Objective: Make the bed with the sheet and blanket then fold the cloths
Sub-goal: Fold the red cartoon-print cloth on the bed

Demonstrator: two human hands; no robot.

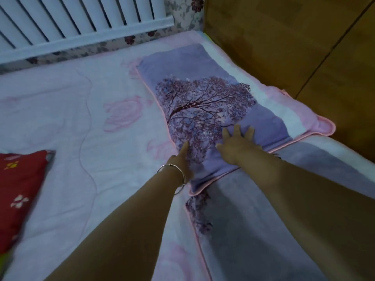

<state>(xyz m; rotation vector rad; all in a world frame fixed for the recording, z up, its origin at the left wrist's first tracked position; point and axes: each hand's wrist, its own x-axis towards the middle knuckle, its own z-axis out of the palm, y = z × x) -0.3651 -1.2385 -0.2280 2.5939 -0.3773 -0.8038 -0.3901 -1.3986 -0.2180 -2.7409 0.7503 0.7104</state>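
Two bare hands press flat on a folded purple blanket (203, 102) at the right of the frame.

We see the right hand (236, 146) lying palm down on the blanket's near end, fingers (236, 129) straight and spread over the printed tree. The left hand (182, 159), a thin bangle (172, 175) on its wrist, rests edge-on at the blanket's left hem; its fingers look straight and together, though the angle hides most of them. The blanket lies on a pale sheet (81, 118) printed with pink roses. A pink-edged layer (300, 116) juts out beneath it toward the wooden headboard (284, 47). A red patterned cloth (18, 189) is cut off at the left edge. A white radiator (71, 23) fills the upper left.
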